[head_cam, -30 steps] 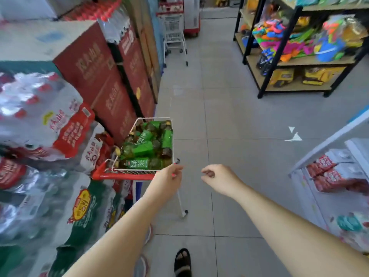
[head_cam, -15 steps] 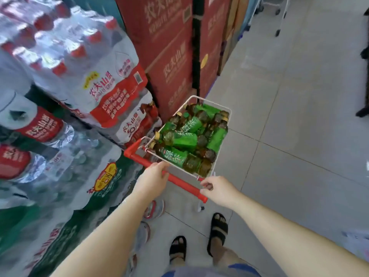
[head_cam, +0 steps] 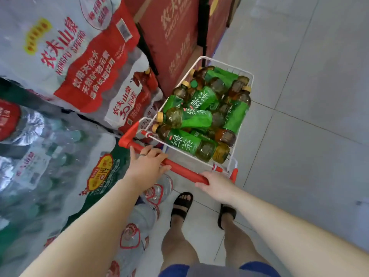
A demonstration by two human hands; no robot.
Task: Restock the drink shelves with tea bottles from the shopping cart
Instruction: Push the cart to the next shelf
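Both hands clamped on cart's red handle (head_cam: 180,170): left hand (head_cam: 147,164) near its left end, right hand (head_cam: 214,183) near right end. Tea bottles (head_cam: 196,114), green labels, piled lying down in white wire cart (head_cam: 252,80) just ahead of the hands. Shrink-wrapped water packs (head_cam: 65,62) stacked close on left. Sandalled feet on tile floor (head_cam: 311,96) below handle.

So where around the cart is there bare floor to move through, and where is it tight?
Open grey tile floor lies right of the shopping cart. On the cart's left, shrink-wrapped water packs and red cartons crowd against it. The basket is heaped with tea bottles.
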